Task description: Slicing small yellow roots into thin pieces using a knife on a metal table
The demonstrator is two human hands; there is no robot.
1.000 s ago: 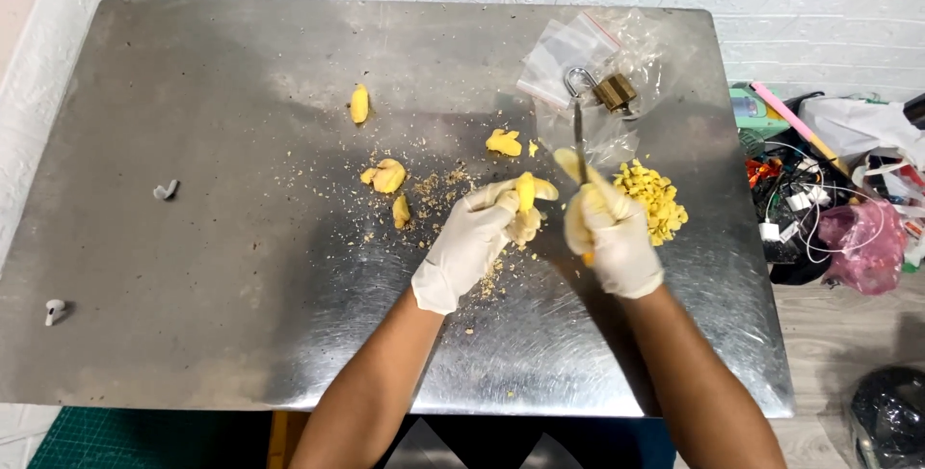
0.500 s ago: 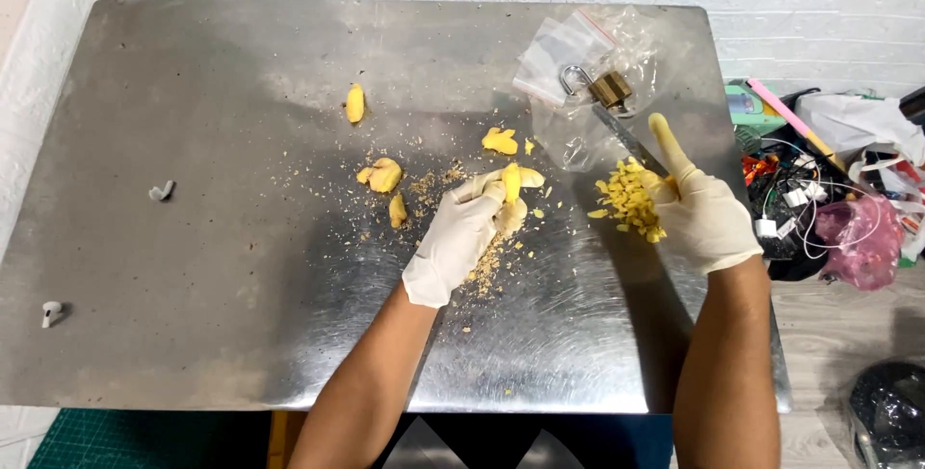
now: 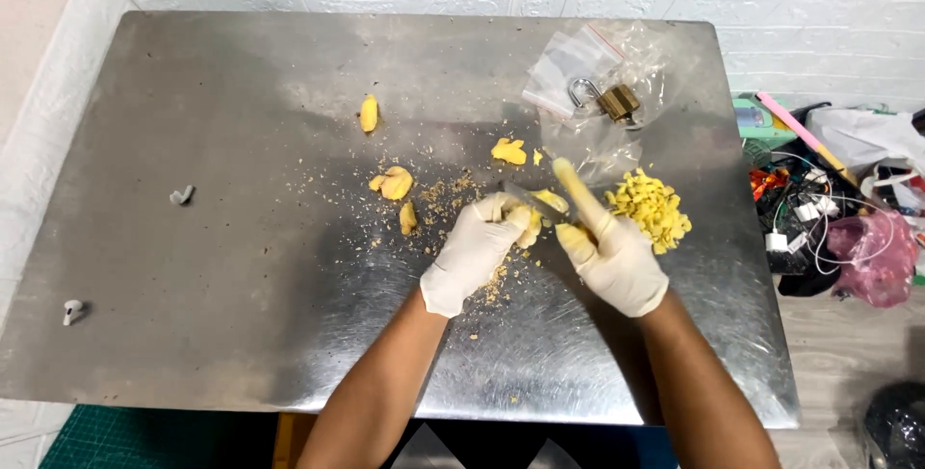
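My left hand, in a white glove, grips a yellow ginger piece against the steel table. In my gloved right hand is a knife with a pale yellow handle; its blade points left and touches the ginger piece. A pile of chopped yellow bits lies just right of my right hand. Several loose yellow chunks and brown peel crumbs lie to the left of my hands.
A brass padlock rests on clear plastic bags at the table's back right. One yellow chunk sits farther back. Two small white objects lie on the left side. Cables, bags and clutter sit on the floor to the right.
My right hand came back left from the chopped pile with the knife, and the blade now meets the ginger piece in my left hand. The left hand has barely moved.
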